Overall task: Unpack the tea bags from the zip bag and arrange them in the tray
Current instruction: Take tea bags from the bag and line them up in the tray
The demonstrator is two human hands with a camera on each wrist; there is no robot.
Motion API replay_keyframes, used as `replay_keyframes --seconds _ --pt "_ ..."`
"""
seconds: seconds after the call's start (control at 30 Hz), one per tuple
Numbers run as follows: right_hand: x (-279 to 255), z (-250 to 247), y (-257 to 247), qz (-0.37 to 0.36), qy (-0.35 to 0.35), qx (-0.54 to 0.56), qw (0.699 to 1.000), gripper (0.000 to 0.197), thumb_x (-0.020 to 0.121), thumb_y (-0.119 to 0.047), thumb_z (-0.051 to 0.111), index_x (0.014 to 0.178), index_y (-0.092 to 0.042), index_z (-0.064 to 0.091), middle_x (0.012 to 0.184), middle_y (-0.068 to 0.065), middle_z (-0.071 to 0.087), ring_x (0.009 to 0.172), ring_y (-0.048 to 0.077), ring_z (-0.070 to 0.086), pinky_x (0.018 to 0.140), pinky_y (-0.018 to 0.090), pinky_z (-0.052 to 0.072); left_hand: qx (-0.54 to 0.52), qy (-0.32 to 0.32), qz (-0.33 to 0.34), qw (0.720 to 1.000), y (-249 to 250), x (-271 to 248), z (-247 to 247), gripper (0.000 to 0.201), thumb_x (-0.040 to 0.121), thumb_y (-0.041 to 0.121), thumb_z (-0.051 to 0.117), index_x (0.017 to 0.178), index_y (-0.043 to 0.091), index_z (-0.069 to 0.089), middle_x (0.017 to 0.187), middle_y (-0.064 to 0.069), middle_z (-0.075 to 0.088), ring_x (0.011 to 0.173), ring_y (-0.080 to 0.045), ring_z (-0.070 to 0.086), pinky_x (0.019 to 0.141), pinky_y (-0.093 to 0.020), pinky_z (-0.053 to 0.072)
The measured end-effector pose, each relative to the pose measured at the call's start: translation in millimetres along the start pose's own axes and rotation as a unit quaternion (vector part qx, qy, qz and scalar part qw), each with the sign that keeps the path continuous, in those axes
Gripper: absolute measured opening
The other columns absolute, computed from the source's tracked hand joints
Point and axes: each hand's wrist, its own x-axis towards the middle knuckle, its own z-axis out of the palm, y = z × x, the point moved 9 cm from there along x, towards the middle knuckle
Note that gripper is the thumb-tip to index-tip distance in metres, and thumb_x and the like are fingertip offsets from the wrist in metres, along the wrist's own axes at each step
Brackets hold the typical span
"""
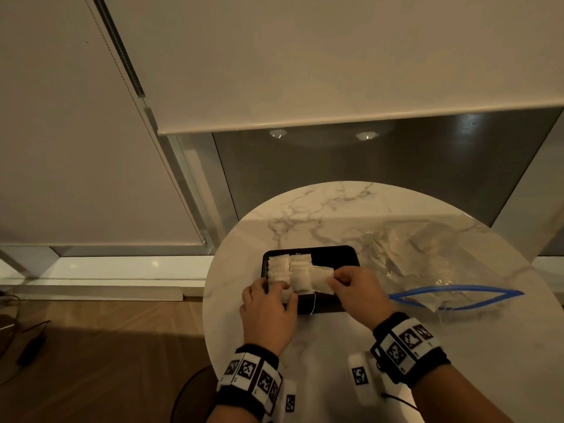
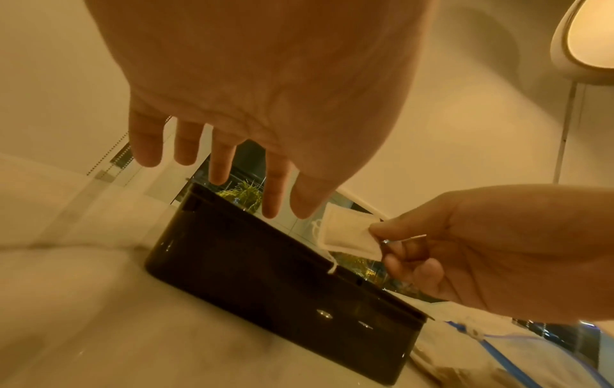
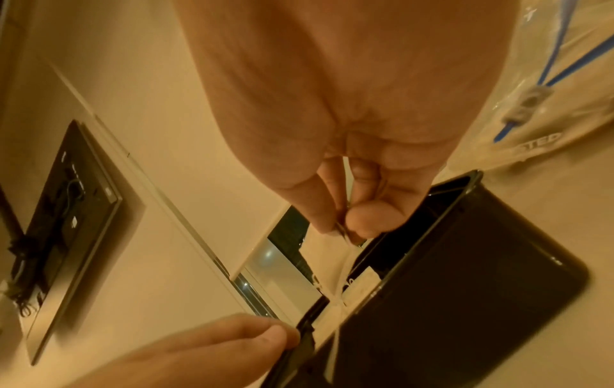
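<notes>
A black tray [image 1: 335, 254] sits on the round marble table, with several white tea bags [image 1: 290, 270] laid in two columns at its left end. My right hand [image 1: 334, 280] pinches one more tea bag [image 1: 320, 280] by its right edge and holds it just above the tray's middle, its string [image 1: 313, 303] dangling. The left wrist view shows the same pinched tea bag [image 2: 349, 235] above the tray [image 2: 265, 275]. My left hand [image 1: 276, 288] hovers over the tray's near-left corner with straight fingers [image 2: 219, 162], holding nothing. The clear zip bag [image 1: 427, 254] with a blue zip [image 1: 454, 296] lies open to the right.
The table's edge [image 1: 210, 300] curves close by my left hand, with wooden floor and cables [image 1: 27, 346] beyond it. A wall with a roller blind and a dark window stands behind the table. The zip bag [image 3: 545, 110] lies right beside the tray [image 3: 465, 288].
</notes>
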Motion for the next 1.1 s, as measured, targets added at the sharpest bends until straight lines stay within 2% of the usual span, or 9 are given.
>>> replay_keyframes --seconds 0.1,0.2,0.27,0.4,0.5,0.57,0.73,0.9,1.1 --pt "9 14 -4 -0.015 -0.013 -0.066 0.998 0.015 0.091 -0.023 0.065 0.076 -0.025 0.066 0.071 -0.009 0.064 0.068 0.006 0.06 0.059 0.015 0.041 0.012 -0.031 -0.001 0.999 2 4 11 0.034 0.098 0.051 0.044 0.127 0.039 0.057 0.154 -0.005 0.031 0.14 -0.028 0.024 0.11 -0.046 0.034" --pt "19 25 4 0.014 -0.019 -0.12 0.992 0.009 0.089 -0.029 0.067 0.08 -0.031 0.064 0.079 -0.008 0.067 0.076 0.011 0.063 0.069 0.024 0.051 0.007 -0.041 -0.002 0.999 2 6 19 0.033 0.099 0.049 0.043 0.127 0.042 0.059 0.161 -0.007 0.02 0.144 -0.031 0.016 0.112 -0.05 0.033" --pt "24 25 6 0.032 -0.006 -0.152 0.988 0.004 0.087 -0.034 0.066 0.083 -0.032 0.065 0.081 -0.009 0.066 0.079 0.013 0.064 0.075 0.029 0.055 0.011 -0.046 -0.002 0.999 2 5 23 0.033 0.1 0.049 0.042 0.129 0.046 0.058 0.164 -0.007 0.011 0.148 -0.034 0.007 0.116 -0.052 0.027" --pt "35 33 6 0.05 -0.032 -0.157 0.986 0.003 0.085 -0.035 0.067 0.083 -0.033 0.065 0.085 -0.009 0.069 0.083 0.014 0.065 0.079 0.031 0.055 -0.024 -0.062 -0.003 0.998 0 8 28 0.033 0.1 0.046 0.042 0.13 0.046 0.058 0.167 -0.009 0.001 0.152 -0.034 -0.002 0.119 -0.051 0.022" --pt "46 46 8 0.052 -0.075 -0.145 0.985 0.008 0.082 -0.031 0.07 0.077 -0.033 0.064 0.087 -0.007 0.071 0.085 0.014 0.066 0.083 0.034 0.057 -0.055 -0.057 -0.003 0.997 -5 11 30 0.033 0.1 0.045 0.044 0.129 0.043 0.06 0.167 -0.012 -0.001 0.153 -0.029 -0.001 0.121 -0.046 0.02" --pt "50 54 12 0.059 -0.099 -0.133 0.984 0.009 0.082 -0.027 0.072 0.078 -0.03 0.065 0.089 -0.004 0.071 0.087 0.014 0.066 0.084 0.032 0.056 -0.059 -0.053 -0.004 0.997 -7 11 31 0.032 0.1 0.046 0.043 0.126 0.04 0.062 0.167 -0.012 -0.002 0.154 -0.027 -0.001 0.122 -0.044 0.019" --pt "56 61 19 0.073 -0.098 -0.133 0.984 0.012 0.083 -0.023 0.072 0.076 -0.03 0.065 0.086 -0.005 0.07 0.083 0.012 0.064 0.081 0.028 0.055 -0.052 -0.059 -0.011 0.997 -11 13 32 0.031 0.099 0.049 0.044 0.119 0.037 0.065 0.168 -0.009 0.001 0.154 -0.022 0.002 0.123 -0.043 0.018" --pt "58 66 18 0.077 -0.104 -0.144 0.981 0.015 0.082 -0.022 0.071 0.068 -0.027 0.067 0.078 -0.007 0.07 0.077 0.011 0.065 0.077 0.032 0.058 -0.043 -0.064 -0.019 0.997 -11 15 30 0.026 0.098 0.049 0.048 0.115 0.039 0.064 0.167 -0.007 0.005 0.153 -0.022 0.012 0.121 -0.047 0.022" --pt "55 66 22 0.097 -0.092 -0.16 0.978 0.006 0.083 -0.026 0.067 0.083 -0.025 0.073 0.083 -0.008 0.068 0.078 0.014 0.063 0.073 0.029 0.054 -0.034 -0.054 -0.021 0.998 -11 16 29 0.024 0.096 0.049 0.051 0.114 0.039 0.064 0.167 -0.005 0.008 0.151 -0.021 0.017 0.12 -0.046 0.025"
